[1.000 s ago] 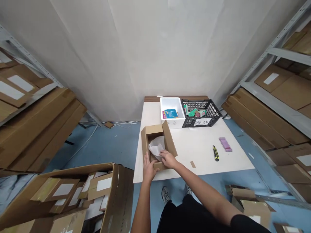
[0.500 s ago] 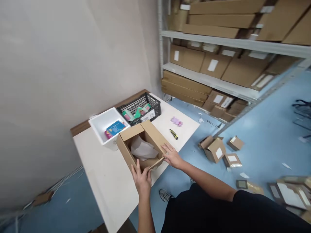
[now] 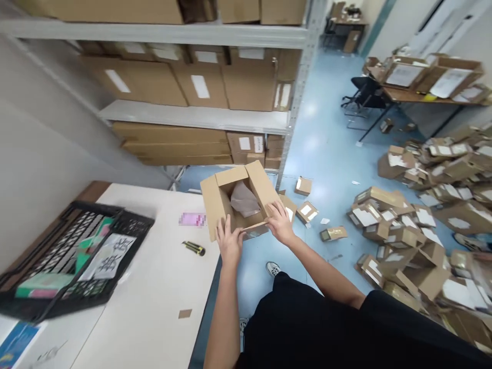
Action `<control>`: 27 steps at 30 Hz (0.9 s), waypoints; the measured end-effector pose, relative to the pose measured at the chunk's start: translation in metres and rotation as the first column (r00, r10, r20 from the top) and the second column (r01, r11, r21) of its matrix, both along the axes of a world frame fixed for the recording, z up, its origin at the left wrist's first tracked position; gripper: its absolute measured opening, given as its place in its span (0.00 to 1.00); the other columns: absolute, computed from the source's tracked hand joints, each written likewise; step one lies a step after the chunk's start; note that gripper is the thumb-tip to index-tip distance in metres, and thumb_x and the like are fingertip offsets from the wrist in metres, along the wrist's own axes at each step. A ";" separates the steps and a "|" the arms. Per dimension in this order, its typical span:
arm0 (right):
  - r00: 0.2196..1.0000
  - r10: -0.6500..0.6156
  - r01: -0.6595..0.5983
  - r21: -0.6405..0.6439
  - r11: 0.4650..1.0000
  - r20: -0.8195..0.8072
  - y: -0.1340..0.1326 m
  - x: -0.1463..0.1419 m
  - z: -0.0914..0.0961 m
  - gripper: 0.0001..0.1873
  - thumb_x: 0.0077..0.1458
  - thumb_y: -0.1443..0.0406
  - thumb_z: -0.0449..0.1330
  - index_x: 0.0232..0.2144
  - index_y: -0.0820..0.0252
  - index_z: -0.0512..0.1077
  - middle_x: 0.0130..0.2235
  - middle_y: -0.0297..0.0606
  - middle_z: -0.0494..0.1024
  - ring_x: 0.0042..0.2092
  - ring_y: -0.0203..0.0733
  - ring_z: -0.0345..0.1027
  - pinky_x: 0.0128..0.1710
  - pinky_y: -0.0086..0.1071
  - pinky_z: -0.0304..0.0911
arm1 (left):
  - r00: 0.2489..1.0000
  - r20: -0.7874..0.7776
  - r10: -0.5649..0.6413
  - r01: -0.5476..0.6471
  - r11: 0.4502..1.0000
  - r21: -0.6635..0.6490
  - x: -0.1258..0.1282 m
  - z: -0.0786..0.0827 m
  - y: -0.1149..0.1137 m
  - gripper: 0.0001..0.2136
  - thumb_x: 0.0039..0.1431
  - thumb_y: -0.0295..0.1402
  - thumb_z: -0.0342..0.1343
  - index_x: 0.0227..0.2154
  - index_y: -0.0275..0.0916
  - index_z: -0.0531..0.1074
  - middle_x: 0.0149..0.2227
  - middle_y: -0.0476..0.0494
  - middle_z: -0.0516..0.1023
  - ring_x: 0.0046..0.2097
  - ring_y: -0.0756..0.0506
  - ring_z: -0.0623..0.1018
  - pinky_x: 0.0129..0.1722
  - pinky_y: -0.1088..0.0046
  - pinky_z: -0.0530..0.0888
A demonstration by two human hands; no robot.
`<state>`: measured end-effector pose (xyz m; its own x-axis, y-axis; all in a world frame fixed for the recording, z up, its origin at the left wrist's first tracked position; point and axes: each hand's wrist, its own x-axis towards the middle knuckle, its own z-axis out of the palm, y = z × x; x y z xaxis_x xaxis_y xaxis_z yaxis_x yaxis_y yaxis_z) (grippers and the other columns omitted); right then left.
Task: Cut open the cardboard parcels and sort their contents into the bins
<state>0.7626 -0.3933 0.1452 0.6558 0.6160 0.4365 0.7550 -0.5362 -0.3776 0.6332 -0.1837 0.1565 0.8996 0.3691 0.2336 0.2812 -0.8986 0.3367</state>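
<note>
I hold an open brown cardboard box (image 3: 219, 202) in the air past the right edge of the white table (image 3: 154, 302). Crumpled white paper (image 3: 244, 200) lies inside it. My left hand (image 3: 229, 244) grips the box's near left corner, fingers wrapped on the wall. Gripping the near right edge by a loose flap is my right hand (image 3: 280, 223). Both hands are closed on the box.
A black mesh basket (image 3: 69, 256) with packets and a paper label sits on the table's left. A yellow-black utility knife (image 3: 194, 248) lies near the table edge. Metal shelves (image 3: 200, 115) hold cartons ahead. Several small boxes (image 3: 415, 225) litter the blue floor on the right.
I have turned to the right and lifted the box off the table; it now hangs over the floor beyond the table edge. Both hands stayed on it.
</note>
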 end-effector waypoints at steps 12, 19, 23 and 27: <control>0.777 -0.597 0.491 -0.404 0.772 -0.198 -0.147 0.141 -0.020 0.35 0.53 0.71 0.68 0.63 0.57 0.72 0.72 0.55 0.61 0.75 0.70 0.42 0.67 0.66 0.52 | 0.933 -0.098 -0.347 0.343 0.938 -0.060 0.176 -0.004 -0.099 0.28 0.65 0.27 0.56 0.68 0.47 0.67 0.77 0.39 0.52 0.77 0.29 0.48 0.69 0.43 0.65; 0.974 -0.172 0.159 -0.093 0.983 -0.147 -0.054 0.118 -0.022 0.23 0.60 0.69 0.61 0.57 0.59 0.77 0.67 0.51 0.68 0.74 0.62 0.49 0.67 0.60 0.60 | 0.988 -0.022 -0.153 0.150 0.982 -0.117 0.117 -0.017 -0.045 0.27 0.66 0.30 0.55 0.68 0.45 0.67 0.76 0.38 0.55 0.76 0.30 0.52 0.69 0.45 0.66; 0.983 0.139 -0.141 -0.009 0.990 -0.123 0.027 0.085 0.005 0.22 0.62 0.69 0.61 0.58 0.56 0.76 0.69 0.49 0.65 0.75 0.61 0.44 0.67 0.61 0.59 | 1.000 0.025 -0.002 0.005 0.992 -0.123 0.063 -0.009 -0.019 0.28 0.67 0.30 0.54 0.69 0.45 0.64 0.76 0.38 0.53 0.77 0.32 0.50 0.71 0.45 0.65; 0.920 0.379 -0.380 0.017 0.925 -0.101 0.101 0.044 0.035 0.22 0.64 0.67 0.60 0.60 0.56 0.75 0.72 0.48 0.61 0.76 0.60 0.40 0.69 0.60 0.57 | 0.975 0.049 0.218 -0.210 0.968 -0.136 -0.009 0.004 0.002 0.29 0.68 0.31 0.53 0.71 0.46 0.61 0.76 0.38 0.54 0.77 0.33 0.50 0.72 0.46 0.63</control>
<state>0.8066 -0.2928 0.1798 0.4130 0.8286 0.3779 0.8601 -0.2185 -0.4610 0.6242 -0.1819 0.1608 0.7814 0.5818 0.2255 0.4364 -0.7678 0.4690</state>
